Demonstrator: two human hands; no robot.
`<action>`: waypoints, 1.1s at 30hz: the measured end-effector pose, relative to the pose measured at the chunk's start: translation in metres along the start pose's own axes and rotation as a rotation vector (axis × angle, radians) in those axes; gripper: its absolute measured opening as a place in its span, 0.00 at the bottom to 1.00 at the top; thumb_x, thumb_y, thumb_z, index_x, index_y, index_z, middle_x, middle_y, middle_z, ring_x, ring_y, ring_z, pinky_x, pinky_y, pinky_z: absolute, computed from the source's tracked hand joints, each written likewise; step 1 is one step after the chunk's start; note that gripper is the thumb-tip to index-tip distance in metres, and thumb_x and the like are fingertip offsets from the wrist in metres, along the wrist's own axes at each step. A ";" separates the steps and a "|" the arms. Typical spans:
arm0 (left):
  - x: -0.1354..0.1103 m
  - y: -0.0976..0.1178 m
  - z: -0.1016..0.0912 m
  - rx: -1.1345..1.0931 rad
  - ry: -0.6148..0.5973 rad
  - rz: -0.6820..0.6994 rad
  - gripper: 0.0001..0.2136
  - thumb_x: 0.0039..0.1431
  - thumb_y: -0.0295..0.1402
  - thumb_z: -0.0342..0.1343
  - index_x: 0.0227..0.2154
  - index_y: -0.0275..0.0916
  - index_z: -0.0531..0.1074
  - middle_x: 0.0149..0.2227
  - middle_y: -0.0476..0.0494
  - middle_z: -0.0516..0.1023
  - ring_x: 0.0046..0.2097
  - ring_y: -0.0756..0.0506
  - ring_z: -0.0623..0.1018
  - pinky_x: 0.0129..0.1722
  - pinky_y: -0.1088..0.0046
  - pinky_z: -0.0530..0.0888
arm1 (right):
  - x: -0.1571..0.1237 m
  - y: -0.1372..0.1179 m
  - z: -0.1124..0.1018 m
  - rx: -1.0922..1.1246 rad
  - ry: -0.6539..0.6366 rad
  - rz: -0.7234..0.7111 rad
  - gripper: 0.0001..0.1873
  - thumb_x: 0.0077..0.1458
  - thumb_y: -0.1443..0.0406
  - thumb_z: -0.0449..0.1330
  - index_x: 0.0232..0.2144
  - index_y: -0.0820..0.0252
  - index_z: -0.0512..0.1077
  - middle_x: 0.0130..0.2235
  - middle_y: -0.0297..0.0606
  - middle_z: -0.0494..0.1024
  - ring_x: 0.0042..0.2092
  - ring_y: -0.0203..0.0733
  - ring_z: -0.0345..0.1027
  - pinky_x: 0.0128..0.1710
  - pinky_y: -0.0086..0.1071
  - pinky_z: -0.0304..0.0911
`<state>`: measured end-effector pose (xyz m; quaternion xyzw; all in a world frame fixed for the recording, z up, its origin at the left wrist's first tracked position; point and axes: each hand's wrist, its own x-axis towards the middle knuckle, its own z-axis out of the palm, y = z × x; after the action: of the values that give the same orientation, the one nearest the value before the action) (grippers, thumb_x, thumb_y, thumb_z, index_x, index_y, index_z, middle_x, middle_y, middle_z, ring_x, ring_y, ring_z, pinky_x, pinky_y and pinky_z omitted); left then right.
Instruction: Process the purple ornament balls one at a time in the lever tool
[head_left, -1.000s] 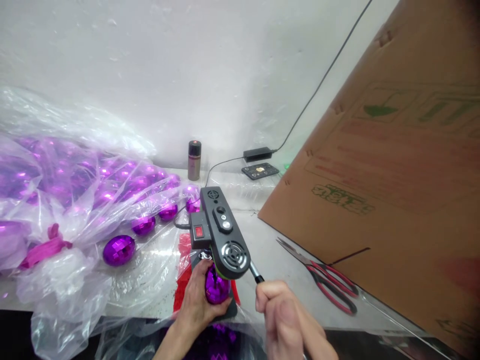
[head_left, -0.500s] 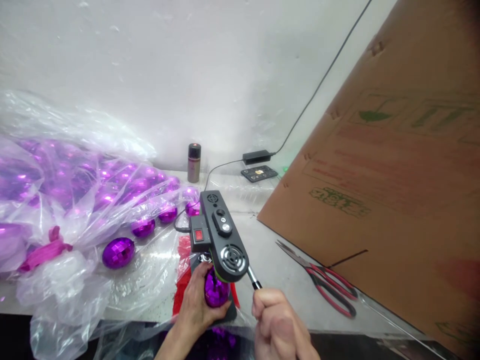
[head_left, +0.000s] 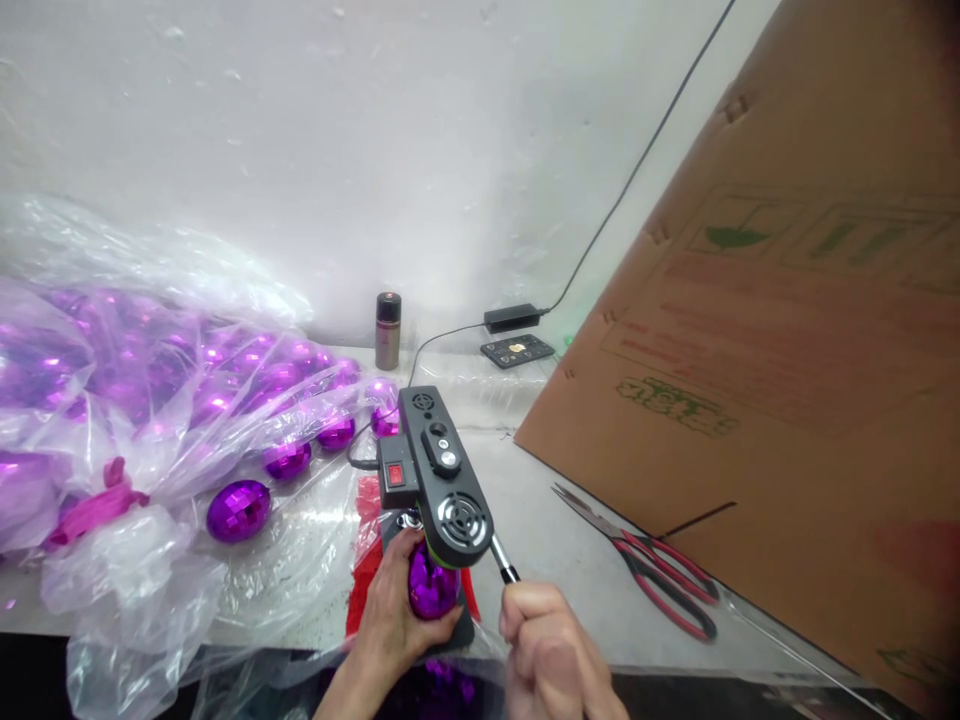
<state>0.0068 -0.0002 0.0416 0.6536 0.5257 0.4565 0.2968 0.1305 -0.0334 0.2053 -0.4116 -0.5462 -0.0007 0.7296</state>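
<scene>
My left hand is wrapped round a shiny purple faceted ball, holding it under the head of a small black bench machine with a red switch. My right hand is closed in a fist on the machine's thin lever handle, just right of the ball. The ball rests on the machine's dark base, over a red sheet. The machine's head hides the top of the ball.
A big clear plastic bag of purple balls fills the left; loose purple balls lie beside it. Red-handled scissors lie to the right, by a leaning cardboard sheet. A small can, a power adapter and a remote stand by the wall.
My right hand has drawn the lever handle a little towards me and to the left. My left hand still holds the ball under the machine.
</scene>
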 end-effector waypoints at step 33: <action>0.002 -0.004 0.001 0.013 0.015 -0.002 0.42 0.42 0.34 0.78 0.64 0.40 0.74 0.58 0.32 0.88 0.58 0.25 0.89 0.61 0.41 0.87 | -0.024 0.008 0.005 -0.030 0.053 0.011 0.24 0.78 0.73 0.50 0.26 0.54 0.57 0.26 0.28 0.63 0.25 0.32 0.58 0.24 0.31 0.49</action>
<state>0.0056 0.0026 0.0381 0.6517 0.5314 0.4576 0.2889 0.1199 -0.0358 0.1820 -0.4252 -0.5242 -0.0160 0.7377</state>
